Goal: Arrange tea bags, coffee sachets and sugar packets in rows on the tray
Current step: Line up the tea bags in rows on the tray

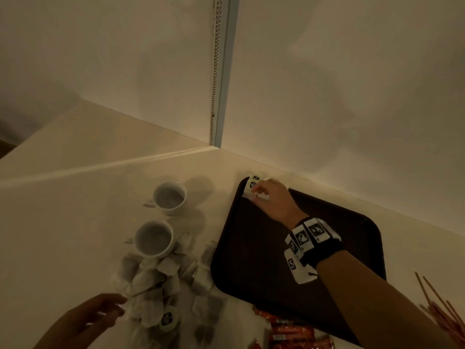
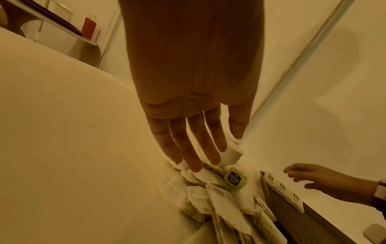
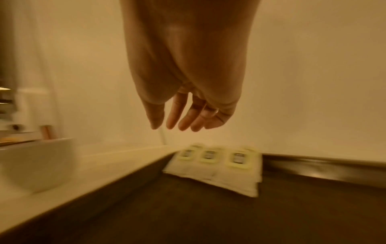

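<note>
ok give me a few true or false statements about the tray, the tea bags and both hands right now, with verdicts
1. Three tea bags lie side by side in a far corner of the dark tray. True.
2. The right hand grips a tea bag. False: the right wrist view shows its fingers loose and holding nothing, above the bags on the tray.
3. A pile of loose tea bags lies on the counter beside the tray, not on it. True.
4. The left hand holds a cup. False: its fingers are straight, reaching over the pile and holding nothing.
5. Two white cups stand on the tray. False: they stand on the counter beside it.
</note>
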Tool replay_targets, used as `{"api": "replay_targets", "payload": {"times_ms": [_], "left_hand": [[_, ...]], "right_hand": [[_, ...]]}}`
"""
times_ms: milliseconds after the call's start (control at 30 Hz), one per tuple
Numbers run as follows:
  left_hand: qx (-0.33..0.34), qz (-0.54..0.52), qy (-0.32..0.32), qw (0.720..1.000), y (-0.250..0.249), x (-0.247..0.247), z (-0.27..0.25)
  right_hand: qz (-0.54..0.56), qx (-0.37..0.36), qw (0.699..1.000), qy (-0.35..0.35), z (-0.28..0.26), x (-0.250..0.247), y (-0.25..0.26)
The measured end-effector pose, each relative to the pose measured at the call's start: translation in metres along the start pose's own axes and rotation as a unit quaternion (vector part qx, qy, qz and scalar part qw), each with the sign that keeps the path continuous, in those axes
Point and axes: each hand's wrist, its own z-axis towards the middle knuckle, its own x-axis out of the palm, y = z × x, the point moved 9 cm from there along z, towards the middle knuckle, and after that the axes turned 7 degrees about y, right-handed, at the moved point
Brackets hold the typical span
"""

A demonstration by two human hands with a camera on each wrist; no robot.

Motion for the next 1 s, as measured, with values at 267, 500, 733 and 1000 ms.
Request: {"api": "replay_targets", "payload": {"times_ms": [267, 500, 733, 1000], "left_hand": [[0.058, -0.013, -0.013, 0.998, -0.012, 0.010, -0.029], [0.101, -0.011, -0.023, 0.995, -0.005, 0.005, -0.050], [0.132, -0.001, -0.021, 0.991, -0.013, 0.006, -0.053], [0.166, -0.032, 0.006, 0.986, -0.039, 0.008, -0.046]], "right_hand": [[-0.356, -0.082, 0.890, 0.271, -0.074, 0.144, 0.105], [-0.397, -0.062, 0.890, 0.217, -0.088, 0.171, 0.115], [-0.326, -0.070, 0.908, 0.254, -0.093, 0.174, 0.122], [-0.227, -0.082, 0.920, 0.309, -0.087, 0.177, 0.126]]}}
